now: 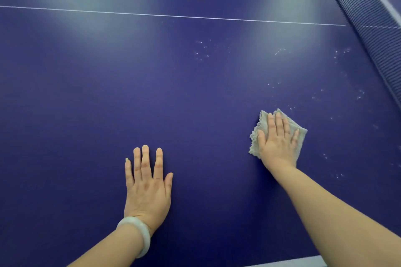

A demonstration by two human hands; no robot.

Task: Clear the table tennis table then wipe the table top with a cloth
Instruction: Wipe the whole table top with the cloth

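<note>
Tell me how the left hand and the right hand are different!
The right hand presses a cloth on the table; the left hand lies bare on it. The left hand has a pale bracelet at its wrist; the right hand has none. Both lie flat with straight fingers.

No readable text, labels or numbers anywhere.

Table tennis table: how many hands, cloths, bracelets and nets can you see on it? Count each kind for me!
Hands: 2, the left hand and the right hand
Cloths: 1, the cloth under the right hand
Bracelets: 1, the bracelet on the left wrist
Nets: 1, the net
Total: 5
</note>
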